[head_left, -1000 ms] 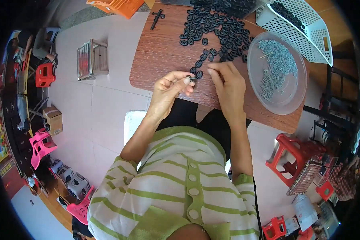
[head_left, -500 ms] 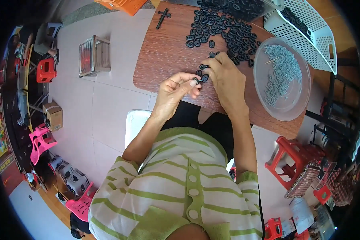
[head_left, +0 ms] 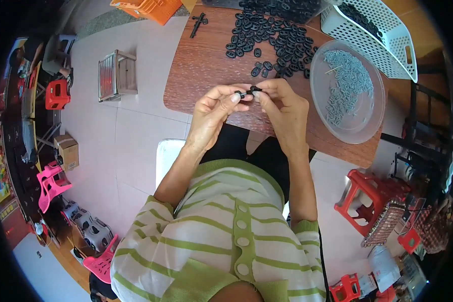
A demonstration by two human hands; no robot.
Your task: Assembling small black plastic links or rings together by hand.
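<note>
My left hand [head_left: 214,111] pinches a small black oval piece [head_left: 240,94] between thumb and fingertips, with a short silvery pin beside it. My right hand [head_left: 286,108] holds another small black piece [head_left: 255,89] in its fingertips, and the two pieces meet or nearly touch above the table's near edge. How they join is too small to make out. Just beyond the hands lie a few loose black ovals with two holes [head_left: 268,66]. A larger spread of such ovals [head_left: 289,45] covers the table farther back.
A clear round tub [head_left: 359,137] with small grey screw-like pins [head_left: 355,83] and a thin stick stands on the right of the brown table [head_left: 196,70]. Behind it is a white perforated basket [head_left: 395,63] holding black parts. A black cross-shaped assembly [head_left: 198,25] lies at the far left.
My right hand has lifted from the loose ovals and come back toward my left, now with a black piece. My left hand has shifted slightly left.
</note>
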